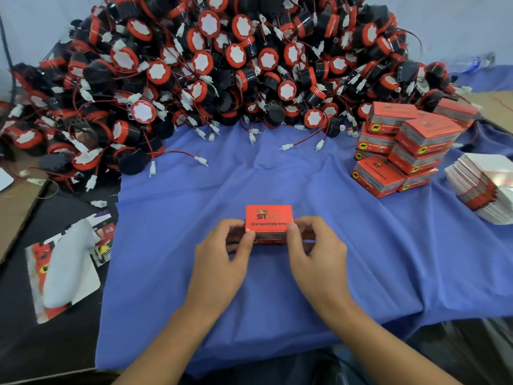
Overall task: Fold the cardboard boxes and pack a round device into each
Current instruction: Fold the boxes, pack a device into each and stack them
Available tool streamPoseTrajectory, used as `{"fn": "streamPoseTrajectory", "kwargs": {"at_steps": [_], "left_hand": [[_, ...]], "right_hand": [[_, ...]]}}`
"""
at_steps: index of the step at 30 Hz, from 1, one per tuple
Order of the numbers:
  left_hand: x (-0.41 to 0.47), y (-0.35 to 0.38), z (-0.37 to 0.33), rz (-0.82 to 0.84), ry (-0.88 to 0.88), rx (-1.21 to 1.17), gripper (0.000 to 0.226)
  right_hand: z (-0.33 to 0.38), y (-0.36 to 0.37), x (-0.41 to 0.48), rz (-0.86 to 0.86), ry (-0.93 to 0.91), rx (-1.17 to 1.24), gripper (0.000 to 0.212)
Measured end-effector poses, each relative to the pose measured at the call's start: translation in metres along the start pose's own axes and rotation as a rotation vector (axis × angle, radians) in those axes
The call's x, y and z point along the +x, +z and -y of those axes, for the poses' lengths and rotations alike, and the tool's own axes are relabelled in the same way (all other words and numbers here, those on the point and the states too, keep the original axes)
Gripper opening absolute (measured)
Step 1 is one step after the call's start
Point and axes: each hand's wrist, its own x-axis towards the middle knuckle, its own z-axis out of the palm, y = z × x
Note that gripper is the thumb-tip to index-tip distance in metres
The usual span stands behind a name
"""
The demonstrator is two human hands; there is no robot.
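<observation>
A small red cardboard box with "ST" printed on its top sits on the blue cloth in front of me. My left hand grips its left end, thumb on the front face. My right hand grips its right end the same way. Both end flaps are hidden behind my fingers. A large heap of round black-and-red devices with red wires and white plugs fills the back of the table.
Several closed red boxes are stacked at the right. A bundle of flat unfolded boxes lies at the far right edge. A white bag on printed card lies on the dark surface at left. Brown cardboard borders the left.
</observation>
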Motion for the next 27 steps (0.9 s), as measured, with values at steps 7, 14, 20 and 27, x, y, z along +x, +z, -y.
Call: {"fn": "streamPoseTrajectory", "kwargs": {"at_steps": [7, 14, 20, 27], "left_hand": [[0.03, 0.028, -0.033, 0.087, -0.043, -0.22, 0.036], [0.084, 0.11, -0.092, 0.272, -0.015, -0.401, 0.047], [0.116, 0.19, -0.118, 0.443, 0.007, -0.405, 0.053], [0.111, 0.222, -0.09, 0.487, -0.085, -0.245, 0.091]], "right_hand": [[0.006, -0.004, 0.006, -0.17, 0.017, 0.182, 0.029], [0.005, -0.051, 0.07, -0.463, 0.08, 0.267, 0.053], [-0.029, -0.079, 0.121, -0.505, 0.151, 0.123, 0.057], [-0.063, -0.077, 0.11, -0.42, 0.133, 0.044, 0.067]]}}
